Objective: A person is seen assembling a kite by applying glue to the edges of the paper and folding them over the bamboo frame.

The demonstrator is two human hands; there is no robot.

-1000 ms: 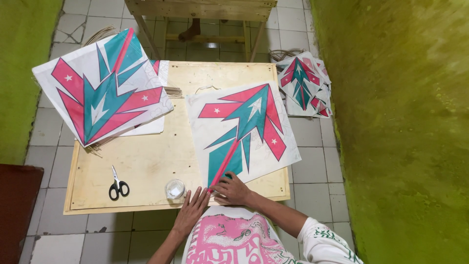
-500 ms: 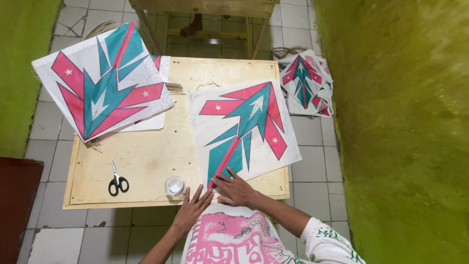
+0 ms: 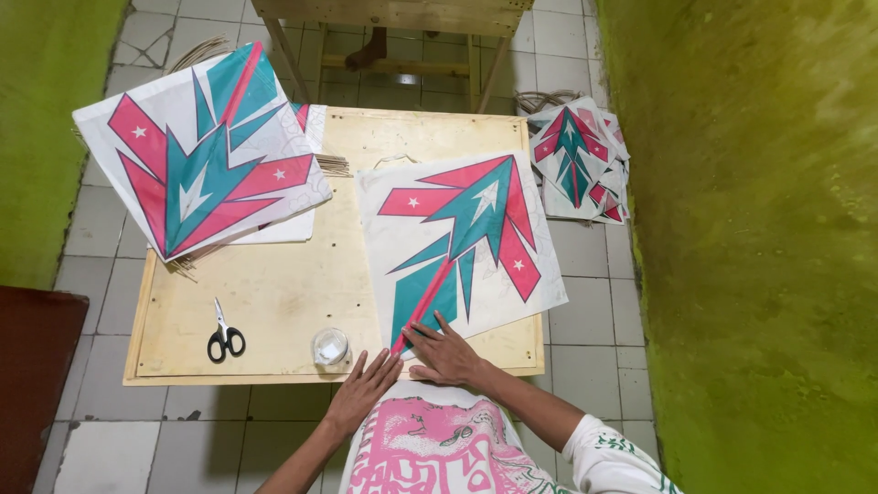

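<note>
Fingers (image 3: 437,331) of your right hand (image 3: 445,355) spread flat on the kite (image 3: 462,240) corner; left hand (image 3: 363,389) flat, empty. Careless pressing could crease paper or tip the jar (image 3: 330,348).

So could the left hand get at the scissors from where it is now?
Probably yes. The left hand lies flat at the board's near edge, and the scissors lie in the open further left. Only the small clear jar stands between, near the hand, and looks easy to pass.

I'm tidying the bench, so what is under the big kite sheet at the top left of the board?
Under the left kite sheet lie more white sheets and thin sticks poking out onto the wooden board. How many are covered cannot be seen.
</note>
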